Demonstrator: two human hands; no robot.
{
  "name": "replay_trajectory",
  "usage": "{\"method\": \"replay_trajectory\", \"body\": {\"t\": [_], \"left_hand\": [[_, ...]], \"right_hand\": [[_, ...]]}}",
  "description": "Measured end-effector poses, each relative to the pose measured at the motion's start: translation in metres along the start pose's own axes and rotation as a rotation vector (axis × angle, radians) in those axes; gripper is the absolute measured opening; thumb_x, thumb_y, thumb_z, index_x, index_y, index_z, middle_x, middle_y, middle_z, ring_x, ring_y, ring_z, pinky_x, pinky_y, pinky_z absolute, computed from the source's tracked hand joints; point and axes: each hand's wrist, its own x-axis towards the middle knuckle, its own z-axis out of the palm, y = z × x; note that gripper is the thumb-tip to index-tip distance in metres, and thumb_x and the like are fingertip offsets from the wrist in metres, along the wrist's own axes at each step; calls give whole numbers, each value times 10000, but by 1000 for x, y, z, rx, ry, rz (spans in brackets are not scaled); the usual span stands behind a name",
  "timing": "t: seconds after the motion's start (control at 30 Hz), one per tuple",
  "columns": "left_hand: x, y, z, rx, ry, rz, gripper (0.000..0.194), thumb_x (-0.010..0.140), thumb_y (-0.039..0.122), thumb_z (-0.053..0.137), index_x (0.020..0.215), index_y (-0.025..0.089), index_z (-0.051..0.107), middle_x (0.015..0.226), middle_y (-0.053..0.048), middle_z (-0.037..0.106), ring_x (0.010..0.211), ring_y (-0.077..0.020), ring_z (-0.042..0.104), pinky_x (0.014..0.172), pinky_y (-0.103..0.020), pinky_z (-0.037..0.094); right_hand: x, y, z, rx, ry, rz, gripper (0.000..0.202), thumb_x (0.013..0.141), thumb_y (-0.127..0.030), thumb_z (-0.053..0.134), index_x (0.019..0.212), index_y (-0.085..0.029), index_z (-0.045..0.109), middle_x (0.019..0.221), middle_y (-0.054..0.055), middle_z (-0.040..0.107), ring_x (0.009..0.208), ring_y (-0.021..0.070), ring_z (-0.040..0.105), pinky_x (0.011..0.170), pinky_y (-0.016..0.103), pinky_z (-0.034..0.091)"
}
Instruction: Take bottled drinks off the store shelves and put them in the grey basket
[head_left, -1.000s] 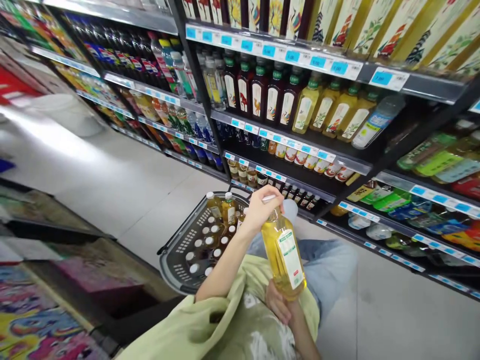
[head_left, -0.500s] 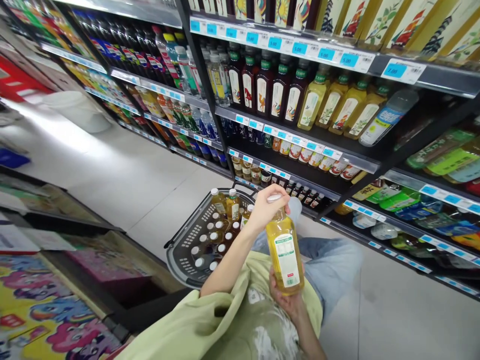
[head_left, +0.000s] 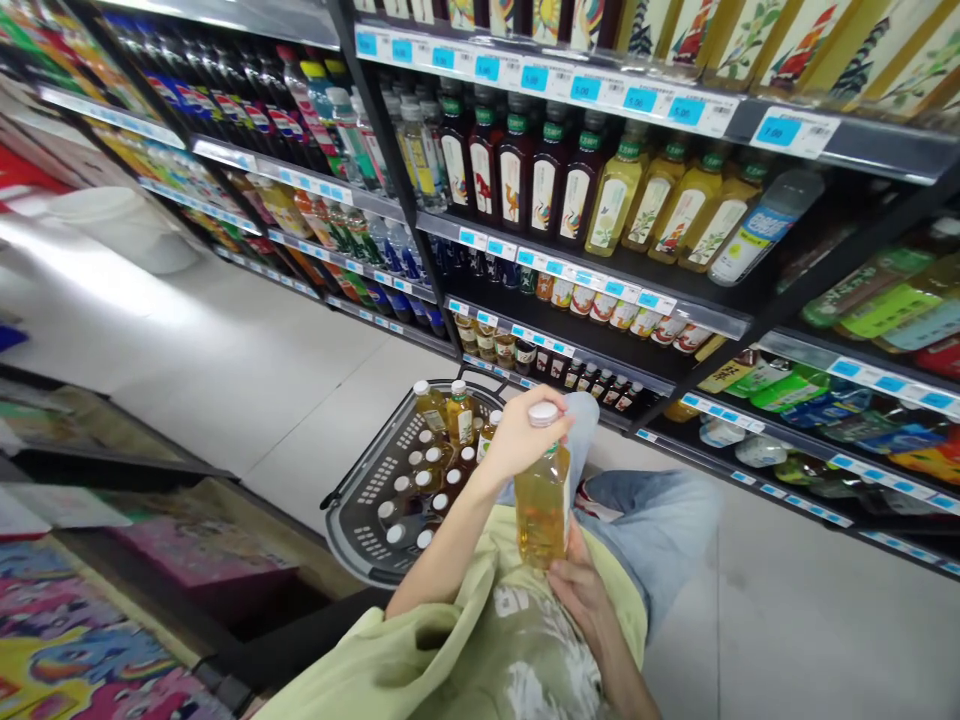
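I hold a yellow drink bottle [head_left: 541,505] with a white cap upright in front of my chest. My left hand [head_left: 519,432] is wrapped around its neck just under the cap. Around the bottle's bottom closes my right hand [head_left: 579,582], cupping it from below. Its label is turned away from me, so the clear yellow side shows. Behind my left arm, on the floor, stands a dark grey shopping basket [head_left: 360,500] filled with several similar white-capped bottles [head_left: 431,405].
Black store shelves [head_left: 570,270] with blue price tags rise ahead, holding dark red and yellow bottles [head_left: 615,205]. More drinks line the aisle to the left. Low displays with colourful boxes [head_left: 90,640] stand at my left. Pale floor tiles [head_left: 225,350] stretch between.
The bottle has been turned about its axis, so the white label no longer faces me. It also stands more upright, and my right hand has shifted under its base.
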Motion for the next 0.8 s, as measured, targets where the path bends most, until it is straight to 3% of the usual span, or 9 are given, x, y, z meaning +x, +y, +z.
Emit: {"method": "replay_trajectory", "body": {"t": [0.13,0.3,0.37,0.47,0.53,0.63,0.7,0.8], "left_hand": [[-7,12,-7,-45,-53,-13,275,771,324,840,850,179,620,614,23,671,550,-124,640,555,-194,470],[-17,20,-17,-143,-282,-37,311,768,325,860,879,183,608,612,14,681,556,-143,649,558,-215,487],[-17,18,-19,-165,-382,-45,318,780,349,856,891,182,609,628,14,678,554,-152,659,550,-227,500],[-13,16,-18,-85,-456,-44,321,789,367,848,917,181,621,664,17,680,566,-160,677,562,-239,517],[-9,14,-12,16,-399,-49,312,802,369,831,941,185,621,685,14,694,609,-165,699,595,-236,524],[-2,10,-2,160,-193,-54,309,805,398,794,957,198,615,713,12,712,650,-172,719,626,-241,531],[1,7,3,234,-70,-37,310,787,425,776,933,202,617,721,11,716,626,-173,715,624,-251,535],[1,4,4,292,-11,-15,300,787,452,742,906,209,615,707,10,716,603,-173,704,620,-259,535]], "right_hand": [[4,-1,-1,31,6,29,866,498,-368,955,1319,-312,685,1377,109,719,1212,363,690,983,505,590],[11,5,1,-2,-222,44,1104,237,-538,1060,1261,-318,714,1162,68,802,1140,398,727,993,550,571],[14,13,2,-64,-264,-8,1103,248,-535,1068,1267,-317,709,1155,69,803,1141,398,724,995,550,563],[20,25,2,-104,-189,-93,1077,304,-477,1079,1294,-338,680,1243,69,781,1169,393,711,1010,544,549],[23,28,3,-106,-113,-125,1115,287,-471,1080,1312,-347,660,1295,75,764,1223,411,686,1053,561,523],[26,27,4,-89,-56,-133,1114,279,-435,1074,1307,-372,650,1312,76,760,1289,436,649,1096,582,490],[28,23,5,-91,-60,-144,1045,331,-401,1056,1292,-383,646,1320,67,756,1311,439,636,1105,585,479],[32,19,8,-132,-88,-196,969,397,-361,1021,1283,-380,628,1326,64,748,1310,438,634,1110,588,467]]}}
